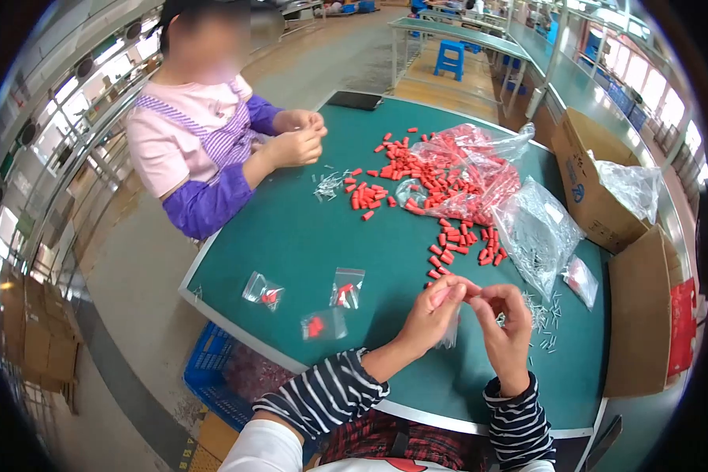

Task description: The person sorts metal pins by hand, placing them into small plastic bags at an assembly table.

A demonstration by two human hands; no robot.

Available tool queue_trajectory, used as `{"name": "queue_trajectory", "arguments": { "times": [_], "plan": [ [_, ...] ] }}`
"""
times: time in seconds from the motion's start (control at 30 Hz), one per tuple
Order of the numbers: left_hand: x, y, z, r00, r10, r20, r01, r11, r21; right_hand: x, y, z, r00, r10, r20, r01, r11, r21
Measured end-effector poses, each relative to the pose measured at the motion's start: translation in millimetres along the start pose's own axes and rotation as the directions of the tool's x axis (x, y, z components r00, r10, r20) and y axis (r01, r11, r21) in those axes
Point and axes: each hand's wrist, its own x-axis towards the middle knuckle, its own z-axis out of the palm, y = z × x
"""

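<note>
Bright windows (654, 88) both sides; edges bowed, corners black.

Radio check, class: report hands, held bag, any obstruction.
Left hand holding clear bag; right hand close beside; red caps beyond, metal pins rightward; nothing visibly blocking.

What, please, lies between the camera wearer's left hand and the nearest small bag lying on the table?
The head view shows only bare green tabletop between the wearer's left hand and that small bag of red pieces.
</note>
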Motion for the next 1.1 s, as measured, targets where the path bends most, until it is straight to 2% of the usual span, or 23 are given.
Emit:
{"name": "queue_trajectory", "arguments": {
  "times": [0.03,0.07,0.13,0.2,0.23,0.27,0.4,0.43,0.57,0.7,0.83,0.93,1.03,1.1],
  "plan": [
    [-3.3,6.0,4.0,0.999,-0.034,-0.008,0.034,0.999,0.004,-1.7,9.8,-2.8,0.999,0.041,0.028,-0.040,0.999,-0.037],
    [-3.4,3.0,5.0,1.000,0.010,0.006,-0.009,1.000,-0.020,-4.6,21.6,-6.9,0.995,0.088,0.041,-0.085,0.993,-0.078],
    [-3.6,-10.5,9.2,0.996,0.076,0.053,-0.072,0.994,-0.079,-11.6,38.4,-1.5,0.992,0.117,0.049,-0.116,0.993,-0.014],
    [-5.3,-17.0,8.5,0.995,0.075,0.061,-0.071,0.996,-0.054,-10.9,33.7,-5.1,0.987,0.114,0.109,-0.098,0.985,-0.139],
    [-7.6,-12.4,8.3,0.999,0.001,0.045,0.003,0.997,-0.076,-11.7,33.2,-5.4,0.986,0.137,0.091,-0.133,0.990,-0.050],
    [-9.2,-6.5,11.2,0.999,-0.004,0.045,0.008,0.995,-0.102,-12.4,34.2,-5.2,0.985,0.155,0.078,-0.159,0.986,0.045],
    [-7.1,-9.4,13.7,0.999,-0.016,-0.035,0.013,0.997,-0.074,-13.8,35.2,-9.2,0.989,0.100,0.108,-0.099,0.995,-0.019],
    [-6.0,-9.8,13.4,0.999,-0.011,-0.050,0.007,0.998,-0.068,-15.4,37.3,-7.2,0.981,0.150,0.126,-0.161,0.983,0.083],
    [-3.7,-9.4,13.6,0.992,-0.010,-0.124,0.008,1.000,-0.015,-17.1,40.6,-8.6,0.998,0.060,0.005,-0.060,0.995,0.085],
    [-3.8,-2.8,10.9,0.988,-0.077,-0.133,0.089,0.992,0.087,-14.5,31.6,-22.0,0.980,0.199,0.007,-0.197,0.966,0.165],
    [-7.6,-6.2,11.9,0.987,-0.094,-0.132,0.117,0.977,0.179,-15.0,37.9,-26.8,0.982,0.177,-0.062,-0.169,0.980,0.108],
    [-10.5,-4.2,4.8,0.988,-0.152,-0.014,0.150,0.957,0.247,-16.1,41.6,-28.1,0.992,0.088,-0.088,-0.076,0.989,0.129],
    [-10.6,-0.8,10.5,0.983,-0.175,-0.051,0.180,0.976,0.122,-17.3,37.2,-26.7,0.993,0.097,-0.073,-0.080,0.977,0.198],
    [-10.0,-0.7,11.5,0.990,-0.114,-0.087,0.128,0.976,0.177,-18.9,34.6,-24.3,0.988,0.147,-0.039,-0.135,0.966,0.222]
  ]
}}
